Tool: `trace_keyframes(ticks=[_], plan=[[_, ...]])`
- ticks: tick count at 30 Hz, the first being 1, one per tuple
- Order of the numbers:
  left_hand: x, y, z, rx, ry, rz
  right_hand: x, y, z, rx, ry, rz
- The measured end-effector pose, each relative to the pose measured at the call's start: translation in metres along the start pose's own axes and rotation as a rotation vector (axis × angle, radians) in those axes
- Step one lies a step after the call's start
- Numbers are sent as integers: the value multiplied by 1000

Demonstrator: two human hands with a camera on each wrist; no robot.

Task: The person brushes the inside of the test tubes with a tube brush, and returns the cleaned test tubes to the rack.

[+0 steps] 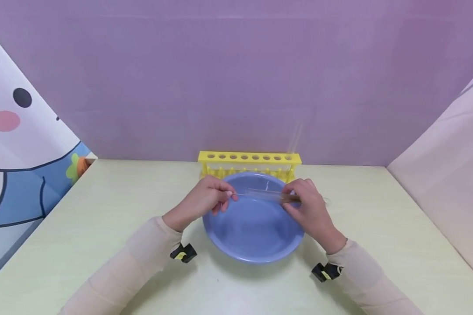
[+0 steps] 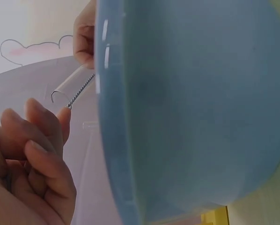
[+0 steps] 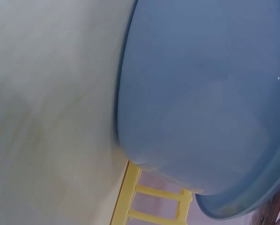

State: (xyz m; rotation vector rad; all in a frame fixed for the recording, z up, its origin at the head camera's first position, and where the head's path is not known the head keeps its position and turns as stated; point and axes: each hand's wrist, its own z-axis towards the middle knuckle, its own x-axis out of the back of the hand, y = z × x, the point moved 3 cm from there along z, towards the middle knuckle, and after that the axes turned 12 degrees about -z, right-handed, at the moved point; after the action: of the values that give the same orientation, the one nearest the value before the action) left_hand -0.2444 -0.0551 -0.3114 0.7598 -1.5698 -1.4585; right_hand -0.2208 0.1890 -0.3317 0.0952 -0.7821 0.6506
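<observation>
Above the blue basin (image 1: 252,232), my right hand (image 1: 309,210) holds a clear glass test tube (image 1: 262,195) lying nearly level, its open end toward the left. Brown brush bristles (image 1: 293,198) show between the right fingers, apparently inside the tube. A twisted wire stem (image 2: 82,90) comes out of the tube mouth. My left hand (image 1: 209,194) pinches the end of this stem between thumb and forefinger, its other fingers loosely curled. In the right wrist view the basin hides most of the hand, with dark bristles (image 3: 269,208) at the lower right.
Behind the basin stands a yellow test tube rack (image 1: 249,157) with a row of holes. Another clear tube (image 1: 295,139) stands upright at its right end. The pale table (image 1: 142,192) meets a purple backdrop, and a cartoon-printed cloth (image 1: 27,144) hangs at left.
</observation>
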Motion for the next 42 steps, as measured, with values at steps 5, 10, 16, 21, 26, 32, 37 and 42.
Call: trace_keyframes(ticks=[5, 10, 16, 21, 26, 32, 37, 42], plan=[[-4, -2, 1, 5, -7, -17, -1, -2, -1, 6, 2, 3], [-7, -4, 3, 31, 0, -16, -2, -2, 0, 25, 16, 6], [-10, -3, 3, 34, -3, -9, -2, -3, 0, 49, 29, -5], [-12, -1, 2, 25, -18, 0, -1, -4, 1, 73, 42, -13], [-10, -3, 1, 5, -1, 55, 0, -4, 2, 90, 32, -12], [-5, 1, -4, -77, 48, 166, 1, -5, 4, 96, 9, -11], [-2, 5, -5, -150, 60, 216, 3, -6, 5, 98, -9, 8], [1, 8, -4, -191, 74, 276, 4, -5, 5, 101, -13, 23]])
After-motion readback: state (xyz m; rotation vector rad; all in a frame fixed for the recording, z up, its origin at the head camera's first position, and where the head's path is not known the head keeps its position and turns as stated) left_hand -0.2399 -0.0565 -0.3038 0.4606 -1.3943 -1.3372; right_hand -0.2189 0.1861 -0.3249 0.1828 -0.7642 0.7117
